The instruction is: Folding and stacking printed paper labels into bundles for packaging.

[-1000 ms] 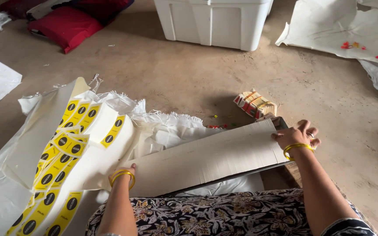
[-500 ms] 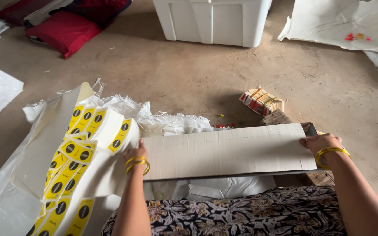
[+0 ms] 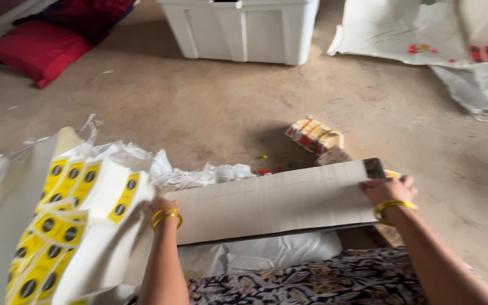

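A long pale cardboard sheet [image 3: 272, 203] lies across my lap, held level at both ends. My left hand [image 3: 162, 207], with yellow bangles on the wrist, grips its left end, partly hidden behind white sheets printed with yellow and black labels [image 3: 69, 226]. My right hand [image 3: 388, 191], also with a yellow bangle, grips the right end near the corner. Crumpled white plastic [image 3: 199, 175] lies just behind the cardboard.
A small stack of red and yellow packets [image 3: 313, 134] lies on the concrete floor beyond the cardboard. A white plastic bin [image 3: 238, 31] stands at the back. Red cushions [image 3: 35, 48] sit at the far left, and white sacks [image 3: 475, 85] at the far right.
The cardboard sheet has swung from tilted up at its right end to nearly level. Both hands stayed on its ends, the left drawing back beside the label sheets.
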